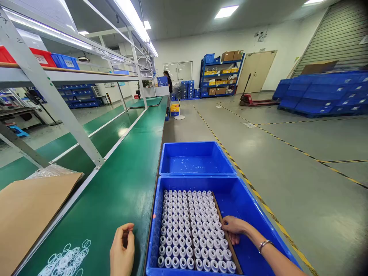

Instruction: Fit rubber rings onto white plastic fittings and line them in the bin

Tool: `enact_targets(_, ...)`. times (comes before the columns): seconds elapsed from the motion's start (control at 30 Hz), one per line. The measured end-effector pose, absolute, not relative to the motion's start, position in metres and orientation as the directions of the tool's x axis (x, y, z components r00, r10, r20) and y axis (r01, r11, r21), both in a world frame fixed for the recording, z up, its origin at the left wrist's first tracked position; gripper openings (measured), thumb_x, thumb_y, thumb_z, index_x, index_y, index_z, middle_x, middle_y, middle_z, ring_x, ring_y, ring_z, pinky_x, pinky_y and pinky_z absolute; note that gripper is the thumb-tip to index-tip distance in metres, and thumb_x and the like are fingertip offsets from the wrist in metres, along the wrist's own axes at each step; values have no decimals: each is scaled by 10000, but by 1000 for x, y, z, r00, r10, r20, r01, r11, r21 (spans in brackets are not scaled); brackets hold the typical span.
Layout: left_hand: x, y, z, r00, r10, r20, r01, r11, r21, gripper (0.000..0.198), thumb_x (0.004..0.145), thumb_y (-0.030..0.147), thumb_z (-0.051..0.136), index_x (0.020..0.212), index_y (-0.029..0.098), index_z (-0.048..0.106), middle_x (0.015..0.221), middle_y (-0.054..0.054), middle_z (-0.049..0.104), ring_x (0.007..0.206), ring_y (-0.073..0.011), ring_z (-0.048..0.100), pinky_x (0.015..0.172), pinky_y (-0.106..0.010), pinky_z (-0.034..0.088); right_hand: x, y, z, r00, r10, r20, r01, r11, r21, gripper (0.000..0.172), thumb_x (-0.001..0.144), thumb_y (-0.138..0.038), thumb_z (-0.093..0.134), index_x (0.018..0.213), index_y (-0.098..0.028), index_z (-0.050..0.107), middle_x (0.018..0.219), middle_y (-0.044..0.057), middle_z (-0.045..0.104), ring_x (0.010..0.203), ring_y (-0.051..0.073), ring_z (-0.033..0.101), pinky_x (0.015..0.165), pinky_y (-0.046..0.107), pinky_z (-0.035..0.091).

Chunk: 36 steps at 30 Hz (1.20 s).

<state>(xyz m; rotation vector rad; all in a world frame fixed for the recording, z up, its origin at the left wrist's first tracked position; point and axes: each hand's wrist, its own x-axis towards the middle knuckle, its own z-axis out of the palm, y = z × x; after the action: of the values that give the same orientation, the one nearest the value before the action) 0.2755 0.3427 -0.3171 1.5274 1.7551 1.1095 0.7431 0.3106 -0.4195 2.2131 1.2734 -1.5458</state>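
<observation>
In the head view, a blue plastic bin (pixel 253 214) holds rows of small white plastic bottle-neck-shaped parts (pixel 198 226), standing upright with round openings on top. A brown cardboard edge (pixel 217 210) runs along their right side. My right hand (pixel 233 227) reaches into the bin, its fingertips closed at this edge beside the parts. Over the green work surface, left of the bin, my left hand (pixel 123 245) is loosely curled, with a gap between thumb and fingers and nothing visible inside. Farther left lies a pile of thin translucent white rings (pixel 67 260).
Another blue bin (pixel 197 159) stands just beyond the filled one. Brown cardboard (pixel 31 207) lies at left, near a slanted white frame post (pixel 66 103). A person (pixel 169 82) stands at the far end. Stacked blue crates (pixel 324 94) and a red pallet jack (pixel 257 100) stand at right.
</observation>
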Motion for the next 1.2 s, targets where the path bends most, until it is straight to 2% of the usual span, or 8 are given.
enact_targets(0.37, 276, 343, -318, -204, 974, 97, 503, 19, 864, 397, 791, 566, 499, 1001, 241, 586, 985, -48, 673, 898, -259, 647, 794, -375, 516, 742, 310, -415, 91, 563, -821, 684, -635, -360, 257, 1058, -322, 461, 1038, -118, 616, 677, -33, 657, 481, 100, 618, 483, 221, 541)
enact_targets(1.2, 274, 344, -322, -180, 976, 121, 521, -10, 854, 365, 811, 538, 488, 996, 242, 594, 1007, -47, 678, 909, -254, 651, 818, -375, 517, 749, 314, -421, 74, 576, -814, 628, -661, -410, 284, 1055, -314, 453, 925, -120, 614, 629, -34, 658, 423, 93, 608, 411, 185, 514)
